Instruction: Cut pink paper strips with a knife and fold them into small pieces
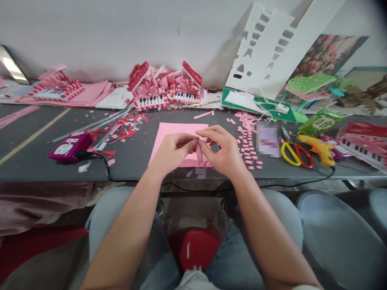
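My left hand (177, 151) and my right hand (222, 149) meet over a pink sheet (165, 133) at the table's front edge. Between their pinched fingertips is a narrow pink strip (199, 156), its lower end hanging toward me. Both hands are closed on it; the very tip of the strip is hidden by the fingers. A small clear piece with markings (201, 170) lies at the sheet's near edge. Right of my right hand, small pink rolled pieces (248, 148) lie in rows on the dark table.
Scissors (294, 155), a yellow glue gun (317, 147) and a green packet (320, 121) lie at right. A purple box (71, 147) with a black cable (107, 165) sits at left, near red and pink scraps (123, 129). Pink-and-red piano models (151, 90) stand against the wall.
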A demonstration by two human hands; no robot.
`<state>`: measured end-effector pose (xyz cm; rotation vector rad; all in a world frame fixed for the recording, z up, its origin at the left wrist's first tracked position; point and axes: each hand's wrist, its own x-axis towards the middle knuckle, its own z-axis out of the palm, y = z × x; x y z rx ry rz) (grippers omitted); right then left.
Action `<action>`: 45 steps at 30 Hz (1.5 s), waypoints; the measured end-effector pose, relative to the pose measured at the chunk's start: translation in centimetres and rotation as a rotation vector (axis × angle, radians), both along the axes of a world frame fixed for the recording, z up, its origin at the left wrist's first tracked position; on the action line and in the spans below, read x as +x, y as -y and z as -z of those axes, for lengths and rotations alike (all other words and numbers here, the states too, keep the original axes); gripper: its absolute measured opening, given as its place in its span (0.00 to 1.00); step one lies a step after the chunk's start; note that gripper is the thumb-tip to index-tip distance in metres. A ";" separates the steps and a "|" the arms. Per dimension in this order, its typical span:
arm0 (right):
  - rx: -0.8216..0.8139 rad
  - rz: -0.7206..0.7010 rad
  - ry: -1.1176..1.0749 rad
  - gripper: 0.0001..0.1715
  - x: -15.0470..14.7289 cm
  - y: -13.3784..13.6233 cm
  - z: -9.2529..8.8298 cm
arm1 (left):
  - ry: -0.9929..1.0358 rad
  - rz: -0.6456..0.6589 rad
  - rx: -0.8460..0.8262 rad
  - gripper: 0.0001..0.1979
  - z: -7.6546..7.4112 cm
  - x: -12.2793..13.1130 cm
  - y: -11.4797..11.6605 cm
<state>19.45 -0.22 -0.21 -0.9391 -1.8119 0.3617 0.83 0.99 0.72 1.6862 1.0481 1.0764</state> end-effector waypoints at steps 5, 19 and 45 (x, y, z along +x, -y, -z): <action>-0.007 -0.028 0.017 0.12 -0.1 0.1 0.0 | 0.007 0.016 -0.011 0.09 -0.1 0.0 0.1; -0.041 -0.020 0.087 0.06 1.1 -0.2 -0.4 | -0.087 0.044 -0.009 0.10 -0.1 0.3 0.4; 0.032 -0.089 0.212 0.11 1.6 0.0 -0.7 | 0.266 0.009 -0.363 0.10 0.2 -0.2 -0.4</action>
